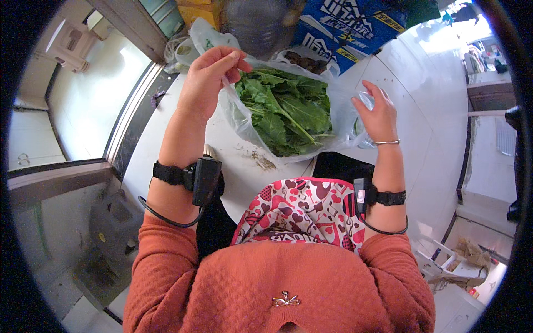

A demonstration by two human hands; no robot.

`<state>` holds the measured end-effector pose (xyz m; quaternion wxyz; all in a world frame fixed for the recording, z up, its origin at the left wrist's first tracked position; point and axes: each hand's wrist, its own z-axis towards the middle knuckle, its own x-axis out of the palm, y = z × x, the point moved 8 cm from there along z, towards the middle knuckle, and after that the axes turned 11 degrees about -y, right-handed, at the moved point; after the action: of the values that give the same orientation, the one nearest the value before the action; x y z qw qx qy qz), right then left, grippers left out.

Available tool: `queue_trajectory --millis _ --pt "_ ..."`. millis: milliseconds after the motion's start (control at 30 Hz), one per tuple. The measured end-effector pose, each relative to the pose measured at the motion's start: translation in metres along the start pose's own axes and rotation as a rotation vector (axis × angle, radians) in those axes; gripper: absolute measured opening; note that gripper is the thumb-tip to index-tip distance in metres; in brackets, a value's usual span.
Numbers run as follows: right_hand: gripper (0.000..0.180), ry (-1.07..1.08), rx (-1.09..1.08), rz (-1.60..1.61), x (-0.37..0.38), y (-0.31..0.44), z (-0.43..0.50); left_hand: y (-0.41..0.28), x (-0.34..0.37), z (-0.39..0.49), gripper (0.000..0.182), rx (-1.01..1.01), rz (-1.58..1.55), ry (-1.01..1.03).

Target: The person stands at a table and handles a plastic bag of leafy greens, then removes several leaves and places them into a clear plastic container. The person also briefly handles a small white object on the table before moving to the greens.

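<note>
A translucent white plastic bag (245,120) lies spread on the tiled floor, its mouth wide. Inside it is a pile of green leafy vegetables (287,108) with stalks. At the bag's upper left edge, my left hand (214,79) pinches the plastic between thumb and fingers. My right hand (377,112), with a bracelet at its wrist, is at the bag's right side, thumb and fingers apart; whether it grips the thin plastic there cannot be told.
Behind the bag stand blue printed cartons (349,29), a large dark rounded container (256,25) and a smaller bag of dark brown items (306,62). A door track (133,112) runs along the left. Dirt (262,160) is scattered on the floor before the bag.
</note>
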<state>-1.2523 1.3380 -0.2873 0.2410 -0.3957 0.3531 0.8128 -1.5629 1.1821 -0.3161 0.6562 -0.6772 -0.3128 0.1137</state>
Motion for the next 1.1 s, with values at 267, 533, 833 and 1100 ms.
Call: queue_trajectory --millis 267,533,833,1100 --pt "0.039 0.55 0.395 -0.298 0.043 -0.058 -0.055 -0.003 -0.004 -0.004 0.027 0.105 0.372 0.012" --pt "0.034 0.673 0.683 1.144 0.054 0.004 -0.044 -0.015 -0.036 -0.004 0.026 0.278 1.378 -0.312" --pt "0.05 0.307 0.527 1.617 0.026 0.074 0.007 -0.011 0.062 -0.022 0.018 0.038 -0.056 0.24" --pt "0.053 0.401 0.332 1.428 0.079 0.099 -0.009 0.035 0.108 -0.029 0.028 -0.121 0.033 0.333"
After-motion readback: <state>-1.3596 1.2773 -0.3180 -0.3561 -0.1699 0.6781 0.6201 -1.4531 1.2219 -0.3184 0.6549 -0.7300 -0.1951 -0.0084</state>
